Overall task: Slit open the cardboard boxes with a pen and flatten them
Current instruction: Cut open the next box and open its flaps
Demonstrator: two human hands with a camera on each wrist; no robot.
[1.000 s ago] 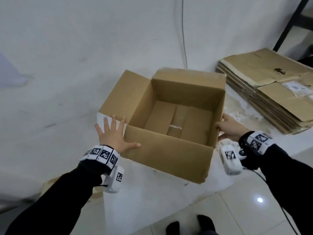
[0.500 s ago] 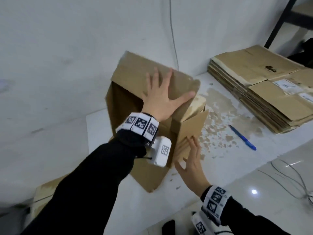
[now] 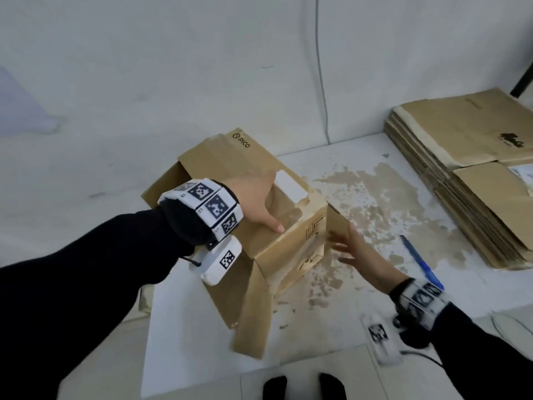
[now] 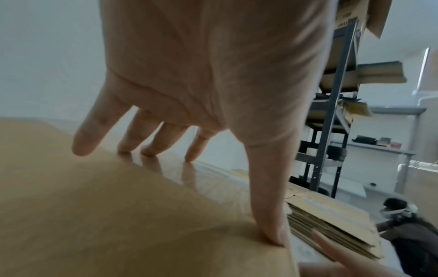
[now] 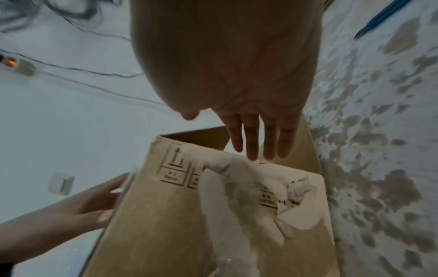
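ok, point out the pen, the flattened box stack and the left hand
pen (image 3: 421, 262): head view, mid-barrel.
flattened box stack (image 3: 461, 131): head view, top sheet.
left hand (image 3: 253, 197): head view, back of hand, resting on the box.

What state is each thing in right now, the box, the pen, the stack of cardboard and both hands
cardboard box: turned bottom up on the table, bottom seam taped, not flattened.
blue pen: lying loose on the table, untouched.
stack of cardboard: already flattened, piled at the right.
left hand: fingers spread, pressing on the box's top face.
right hand: fingers straight, at the box's side flap, holding nothing.
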